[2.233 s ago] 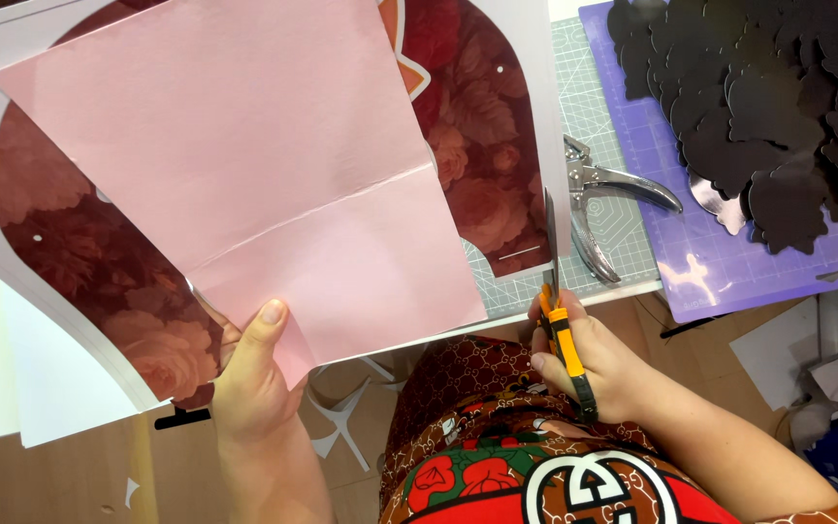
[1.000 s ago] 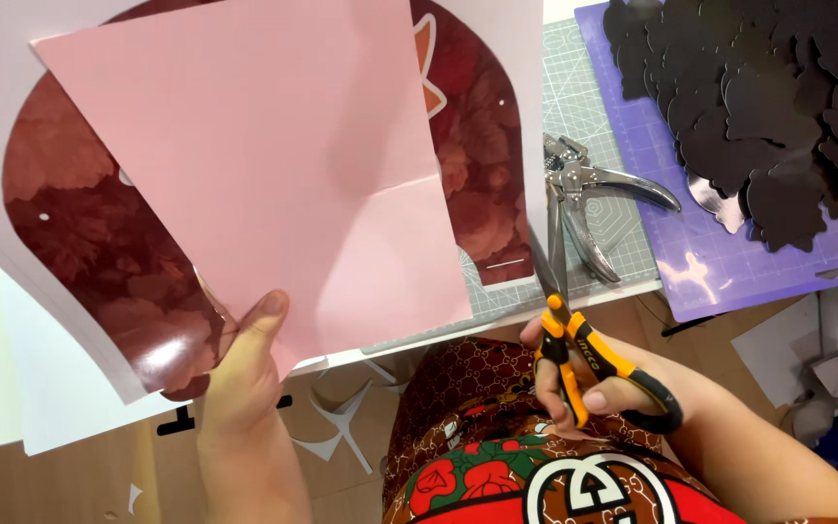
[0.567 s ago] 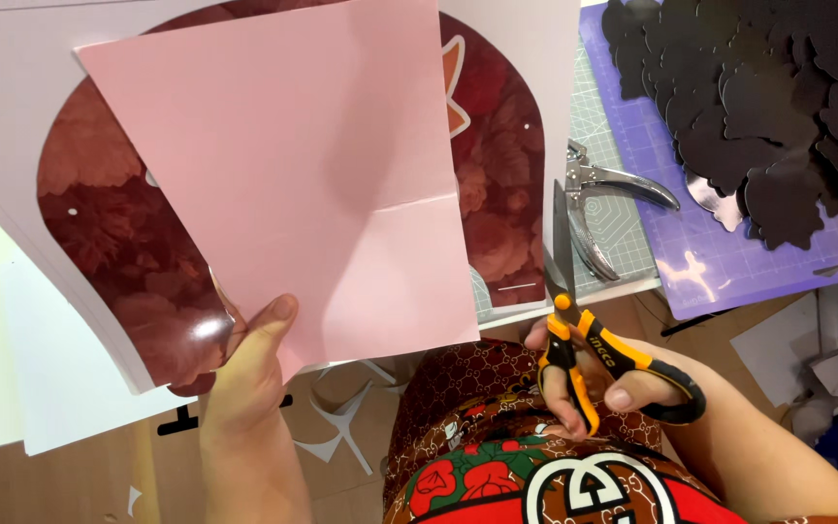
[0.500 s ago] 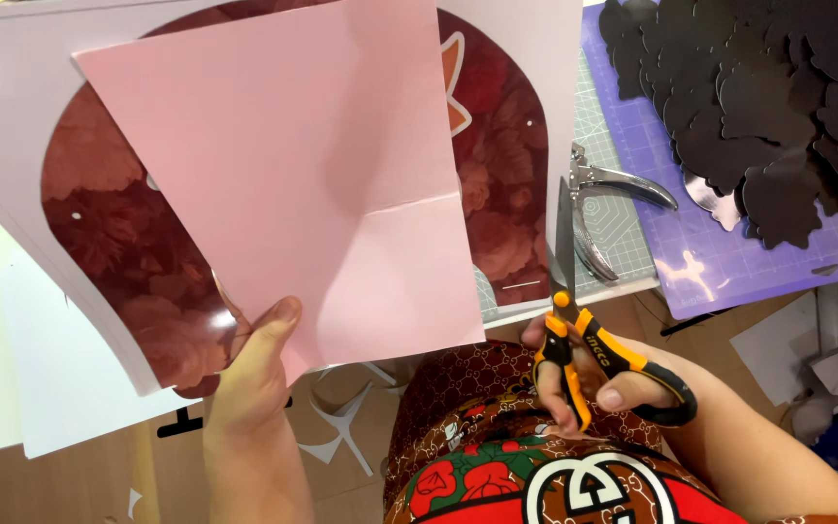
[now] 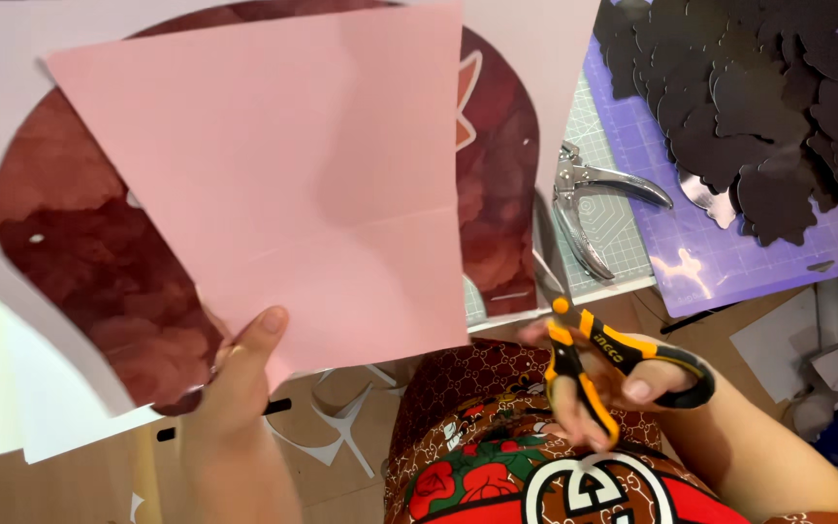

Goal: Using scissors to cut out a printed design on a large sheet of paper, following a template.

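My left hand (image 5: 242,374) pinches the lower corner of a creased pink paper sheet (image 5: 283,184), holding it up over a white sheet printed with a dark red arch shape (image 5: 70,262). My right hand (image 5: 623,383) grips orange-and-black scissors (image 5: 589,344) through the handles. The handles are spread and the blades (image 5: 547,257) point up toward the pink sheet's right edge, close beside it, not touching the paper as far as I can see.
A metal hole punch (image 5: 589,199) lies on a green cutting mat (image 5: 598,126). To the right, a purple mat (image 5: 729,252) carries a pile of several dark cut-out shapes (image 5: 758,107). White paper scraps (image 5: 341,417) lie on the wooden floor.
My right hand spread the scissor handles and lifted the blades toward the pink sheet's right edge. My left hand shifted the pink sheet slightly rightward over the printed sheet.
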